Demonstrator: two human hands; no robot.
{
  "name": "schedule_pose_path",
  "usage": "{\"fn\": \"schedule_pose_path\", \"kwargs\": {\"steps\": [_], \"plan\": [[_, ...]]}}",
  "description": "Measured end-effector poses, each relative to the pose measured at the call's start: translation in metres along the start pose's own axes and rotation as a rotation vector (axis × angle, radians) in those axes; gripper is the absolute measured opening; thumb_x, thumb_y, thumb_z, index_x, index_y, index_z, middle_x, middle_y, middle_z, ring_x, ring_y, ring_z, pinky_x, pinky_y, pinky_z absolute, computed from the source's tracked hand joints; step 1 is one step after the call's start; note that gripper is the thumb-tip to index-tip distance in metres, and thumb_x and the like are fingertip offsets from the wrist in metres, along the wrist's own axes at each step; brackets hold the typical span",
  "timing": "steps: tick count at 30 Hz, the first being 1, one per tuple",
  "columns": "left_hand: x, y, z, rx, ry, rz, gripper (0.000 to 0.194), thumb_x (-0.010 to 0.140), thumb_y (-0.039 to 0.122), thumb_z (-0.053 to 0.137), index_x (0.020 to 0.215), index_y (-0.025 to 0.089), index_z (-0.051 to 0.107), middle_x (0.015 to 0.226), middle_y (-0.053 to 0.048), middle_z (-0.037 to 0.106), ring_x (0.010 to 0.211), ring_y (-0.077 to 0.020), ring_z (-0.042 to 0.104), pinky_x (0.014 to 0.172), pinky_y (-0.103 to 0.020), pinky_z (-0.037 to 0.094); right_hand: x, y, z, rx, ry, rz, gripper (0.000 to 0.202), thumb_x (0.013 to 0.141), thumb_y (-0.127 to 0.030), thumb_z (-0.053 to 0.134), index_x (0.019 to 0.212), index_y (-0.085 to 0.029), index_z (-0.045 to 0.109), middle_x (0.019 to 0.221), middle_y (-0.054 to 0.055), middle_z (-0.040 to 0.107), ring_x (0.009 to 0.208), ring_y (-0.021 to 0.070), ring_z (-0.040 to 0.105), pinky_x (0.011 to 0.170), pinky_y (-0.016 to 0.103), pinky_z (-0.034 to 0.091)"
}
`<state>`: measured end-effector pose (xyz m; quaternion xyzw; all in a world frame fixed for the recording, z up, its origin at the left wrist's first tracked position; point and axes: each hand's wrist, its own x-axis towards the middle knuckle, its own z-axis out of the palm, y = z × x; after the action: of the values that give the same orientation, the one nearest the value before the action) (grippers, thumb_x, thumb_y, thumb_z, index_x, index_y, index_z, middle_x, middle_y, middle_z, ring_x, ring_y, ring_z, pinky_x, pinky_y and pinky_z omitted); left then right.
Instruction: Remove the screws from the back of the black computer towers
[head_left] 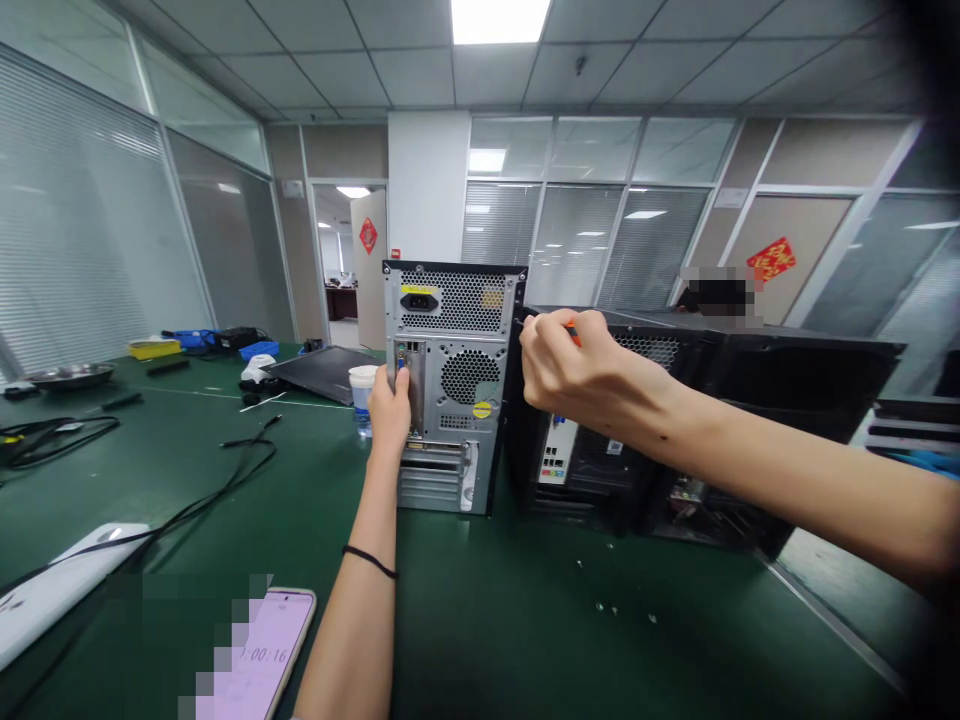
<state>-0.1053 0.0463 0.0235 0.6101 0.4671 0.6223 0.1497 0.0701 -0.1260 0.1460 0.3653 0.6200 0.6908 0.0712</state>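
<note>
A grey computer case (442,425) stands upright on the green table with its rear panel towards me. Its power socket, fan grille and slot covers show. My left hand (390,410) grips the case's left edge, thumb on the rear panel by the ports and fingers around the side. Close to the upper right edge of the case, my right hand (570,362) is closed around an orange-handled tool (573,334). Only a sliver of orange shows between the fingers; the tool's tip is hidden, so I cannot tell whether it touches the case.
Black computer cases (780,400) stand to the right. Small bits (600,607) lie in front of them. A white-lidded tub (363,385) and a dark panel (322,375) are behind my left hand. Cables (217,480), a phone (277,640) and a white device (67,585) lie at left.
</note>
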Motion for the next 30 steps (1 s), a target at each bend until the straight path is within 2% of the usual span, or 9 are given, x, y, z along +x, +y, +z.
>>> {"fn": "schedule_pose_path", "kwargs": {"steps": [7, 13, 19, 25, 30], "plan": [[-0.003, 0.001, 0.006, 0.008, -0.042, 0.056, 0.023, 0.090, 0.037, 0.041, 0.097, 0.018, 0.053, 0.095, -0.009, 0.065, 0.091, -0.0248, 0.060, 0.079, -0.034, 0.043, 0.002, 0.007, -0.004, -0.027, -0.122, 0.010, 0.028, 0.072, 0.006, 0.040, 0.060, -0.015, 0.054, 0.062, 0.005, 0.049, 0.057, 0.0134, 0.029, 0.056, 0.032, 0.019], [-0.004, 0.000, 0.010, 0.009, -0.027, 0.095, 0.022, 0.091, 0.034, 0.040, 0.096, 0.016, 0.052, 0.093, -0.009, 0.064, 0.090, -0.0238, 0.059, 0.080, -0.033, 0.043, 0.002, 0.008, -0.005, 0.089, -0.171, 0.140, 0.027, 0.068, 0.006, 0.041, 0.053, -0.016, 0.048, 0.055, 0.003, 0.041, 0.053, 0.0124, 0.025, 0.055, 0.032, 0.016], [-0.003, 0.002, 0.007, 0.037, -0.034, 0.117, 0.021, 0.091, 0.035, 0.040, 0.093, 0.017, 0.051, 0.087, -0.008, 0.062, 0.084, -0.0224, 0.058, 0.076, -0.032, 0.043, 0.002, 0.008, -0.006, 0.188, -0.204, 0.220, 0.024, 0.071, 0.002, 0.042, 0.057, -0.014, 0.052, 0.057, 0.005, 0.046, 0.055, 0.0138, 0.034, 0.057, 0.033, 0.020], [-0.002, 0.003, 0.003, 0.055, -0.062, 0.126, 0.018, 0.090, 0.035, 0.041, 0.091, 0.019, 0.049, 0.090, -0.007, 0.062, 0.087, -0.0218, 0.058, 0.077, -0.031, 0.043, -0.002, 0.008, -0.005, 0.243, -0.135, 0.241, 0.019, 0.075, -0.003, 0.045, 0.063, -0.013, 0.057, 0.061, 0.008, 0.051, 0.060, 0.0165, 0.041, 0.060, 0.033, 0.022], [-0.003, 0.004, 0.002, 0.078, -0.094, 0.116, 0.020, 0.091, 0.035, 0.039, 0.093, 0.018, 0.049, 0.093, -0.009, 0.062, 0.091, -0.0237, 0.059, 0.081, -0.035, 0.045, -0.012, 0.019, -0.029, 0.225, -0.166, 0.277, 0.025, 0.076, 0.000, 0.041, 0.063, -0.013, 0.058, 0.056, 0.006, 0.049, 0.059, 0.0158, 0.042, 0.056, 0.031, 0.021]]}}
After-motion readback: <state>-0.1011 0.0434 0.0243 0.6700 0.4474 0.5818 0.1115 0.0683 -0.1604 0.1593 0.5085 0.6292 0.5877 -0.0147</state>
